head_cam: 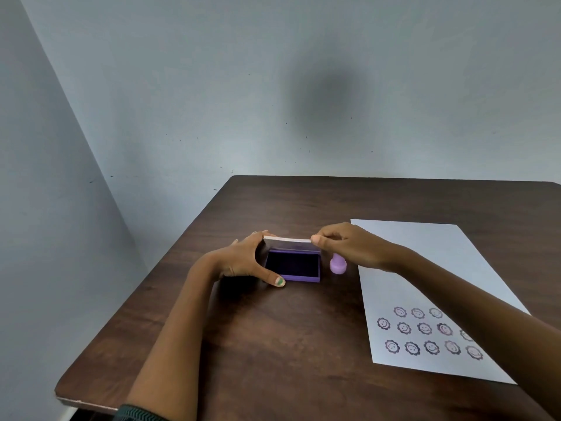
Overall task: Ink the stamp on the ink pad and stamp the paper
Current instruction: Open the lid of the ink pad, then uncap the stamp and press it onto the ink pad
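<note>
A purple ink pad box (293,266) sits on the dark wooden table (273,329), its dark pad showing and its hinged lid (288,242) raised about upright. My left hand (243,262) grips the box's left side, thumb at its front corner. My right hand (349,244) pinches the lid's top right corner. A small lilac stamp (338,265) stands on the table just right of the box, under my right wrist, partly hidden. The white paper (431,287) lies to the right, with several smiley flower prints (425,329) near its front edge.
The table's left edge runs diagonally close to my left forearm, and its far edge meets a pale grey wall (273,86). A dark wristband (136,413) shows on my left arm at the bottom of the frame.
</note>
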`<state>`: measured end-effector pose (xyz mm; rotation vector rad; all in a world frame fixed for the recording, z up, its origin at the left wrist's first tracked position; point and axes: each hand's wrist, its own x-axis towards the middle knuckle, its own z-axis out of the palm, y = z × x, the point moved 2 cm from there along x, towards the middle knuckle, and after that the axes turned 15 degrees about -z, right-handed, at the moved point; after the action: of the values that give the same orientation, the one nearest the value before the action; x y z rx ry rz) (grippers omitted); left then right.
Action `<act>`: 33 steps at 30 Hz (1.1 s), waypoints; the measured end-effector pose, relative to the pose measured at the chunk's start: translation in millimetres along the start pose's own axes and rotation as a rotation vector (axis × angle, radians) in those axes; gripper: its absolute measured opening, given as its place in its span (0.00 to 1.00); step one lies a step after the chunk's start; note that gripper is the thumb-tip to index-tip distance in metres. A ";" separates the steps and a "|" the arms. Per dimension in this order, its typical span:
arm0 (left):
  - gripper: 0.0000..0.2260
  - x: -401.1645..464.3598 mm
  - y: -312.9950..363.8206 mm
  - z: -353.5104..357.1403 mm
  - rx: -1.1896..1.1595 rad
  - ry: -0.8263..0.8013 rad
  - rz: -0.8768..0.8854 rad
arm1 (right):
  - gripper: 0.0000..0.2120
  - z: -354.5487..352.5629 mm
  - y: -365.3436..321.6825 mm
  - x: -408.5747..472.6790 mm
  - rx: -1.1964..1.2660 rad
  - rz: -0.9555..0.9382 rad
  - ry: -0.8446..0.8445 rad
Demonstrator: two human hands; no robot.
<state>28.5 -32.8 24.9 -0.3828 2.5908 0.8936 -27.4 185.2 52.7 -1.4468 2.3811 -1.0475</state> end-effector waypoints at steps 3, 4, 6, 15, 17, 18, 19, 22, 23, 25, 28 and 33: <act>0.49 0.5 1.5 -0.8 -0.034 -0.023 0.010 | 0.20 1.1 -0.5 6.6 0.006 0.011 0.077; 0.47 -0.4 2.8 -1.9 -0.033 -0.024 0.024 | 0.20 0.0 -0.8 8.8 0.020 0.015 0.107; 0.46 -2.1 4.1 -3.0 -0.019 -0.013 0.035 | 0.18 -0.8 0.3 13.1 0.051 0.022 0.158; 0.50 -1.4 2.3 -0.3 -0.029 -0.017 0.048 | 0.11 -1.4 12.3 34.5 0.087 0.064 0.364; 0.49 -0.7 2.8 -1.6 -0.014 -0.009 0.052 | 0.10 -1.9 15.1 38.8 0.074 0.080 0.363; 0.49 -0.8 3.1 -2.3 -0.004 -0.001 0.060 | 0.10 -1.8 16.2 40.3 0.066 0.085 0.359; 0.48 -1.1 3.8 -2.8 0.007 0.004 0.069 | 0.10 -1.4 17.2 41.7 0.057 0.089 0.355; 0.49 -1.5 3.7 -2.8 0.042 0.017 0.065 | 0.10 0.3 20.2 44.7 0.048 0.103 0.326; 0.49 -1.6 3.8 -2.6 0.052 0.026 0.061 | 0.10 0.7 20.9 45.2 0.051 0.110 0.316; 0.49 -2.3 4.2 -2.4 0.063 0.039 0.061 | 0.11 0.7 22.4 45.5 0.063 0.121 0.303; 0.50 -2.2 4.2 -3.1 0.059 0.031 0.060 | 0.12 1.5 23.6 45.2 0.084 0.132 0.263; 0.51 1.3 0.2 -5.1 -0.009 0.014 0.020 | 0.13 4.5 27.8 43.6 0.109 0.146 0.257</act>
<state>26.0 -36.0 28.2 -0.3675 2.6088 0.9123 -67.7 154.8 40.7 -1.1426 2.5083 -1.3734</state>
